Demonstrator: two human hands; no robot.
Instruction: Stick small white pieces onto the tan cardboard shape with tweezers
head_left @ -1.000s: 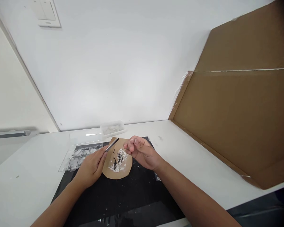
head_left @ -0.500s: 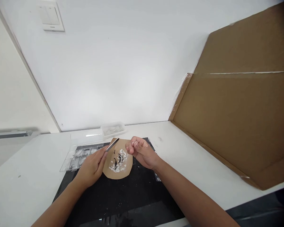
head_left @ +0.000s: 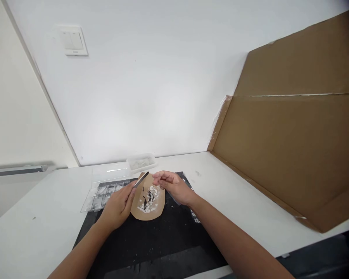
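My left hand (head_left: 119, 205) is closed around a slim dark tool with a pale edge (head_left: 141, 179), its tip pointing up and to the right. What kind of tool it is, I cannot make out. Across from it, my right hand (head_left: 174, 186) has its thumb close to straightened fingers; anything between them is too small to see. Below and between both hands lies a brown paper sheet (head_left: 147, 216) with a rounded near edge. Small white pieces (head_left: 147, 208) and a few thin black strips (head_left: 150, 197) are scattered over it.
A black mat (head_left: 154, 240) lies under the paper on the white table (head_left: 238, 201). To the left is a clear compartment box (head_left: 97, 201) with its lid raised. Behind stands a translucent tray (head_left: 141, 162) of pale pieces. A cardboard panel (head_left: 285, 147) rises at right.
My right fingers have straightened from a tighter pinch. The left hand still holds the dark tool at much the same angle. The whole view has shifted slightly.
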